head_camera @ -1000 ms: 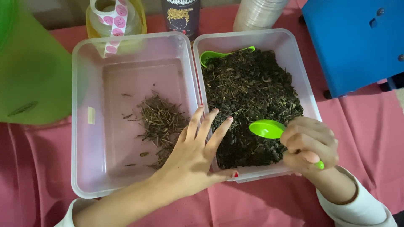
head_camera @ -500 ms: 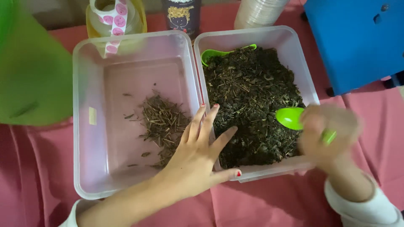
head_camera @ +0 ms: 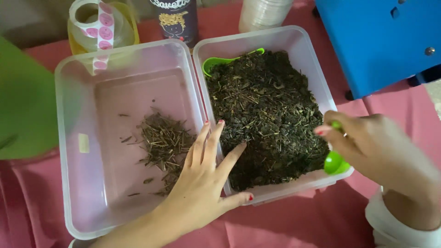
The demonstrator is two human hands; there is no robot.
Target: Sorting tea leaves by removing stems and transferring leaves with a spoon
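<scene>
Surface: pink cloth under two tubs.
Left hand: spread flat, straddling both tub rims.
Right hand: blurred, pinching green scoop over herb tub.
Behind: blue box.

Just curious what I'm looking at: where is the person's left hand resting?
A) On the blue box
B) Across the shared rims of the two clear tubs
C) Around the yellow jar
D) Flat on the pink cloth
B: the left hand lies spread over the meeting rims of the sparse left tub and the full right tub.
</scene>
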